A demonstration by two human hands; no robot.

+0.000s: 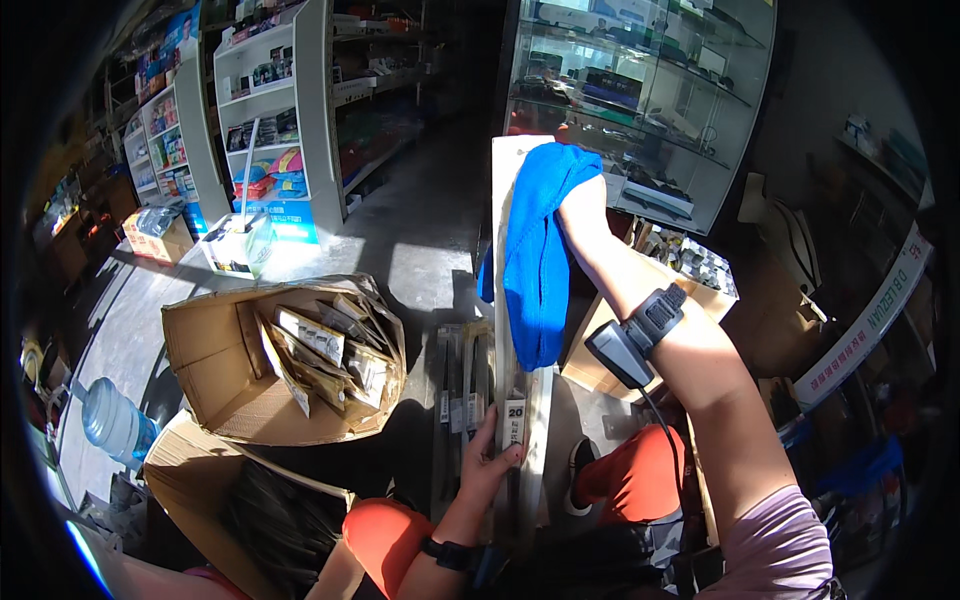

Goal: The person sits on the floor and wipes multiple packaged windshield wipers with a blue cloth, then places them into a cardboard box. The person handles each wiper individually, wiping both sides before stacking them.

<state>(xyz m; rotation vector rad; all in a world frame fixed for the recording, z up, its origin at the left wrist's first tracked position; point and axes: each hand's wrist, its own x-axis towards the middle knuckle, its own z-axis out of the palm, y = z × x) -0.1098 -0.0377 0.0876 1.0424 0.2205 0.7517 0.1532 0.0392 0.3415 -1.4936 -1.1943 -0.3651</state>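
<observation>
A long, narrow, pale bar-shaped piece (506, 165) stands in front of me, running from near my knees up toward the glass cabinet. My left hand (484, 466) is closed around its lower part, thumb and fingers beside a printed label. Near the top, my right hand (582, 212) is closed on a blue cloth (536, 270), which lies over the piece and hangs down along it. The cloth partly hides the right fingers. Other long, slim pieces (464, 385) stand upright just left of the held one.
At left, an open cardboard box (215, 350) holds several flat packets; another open box (195, 480) with dark contents is nearer. A water jug (112, 410) sits far left. Behind my right arm is a filled carton (700, 262). A glass cabinet (735, 130) and shelves (225, 100) stand beyond.
</observation>
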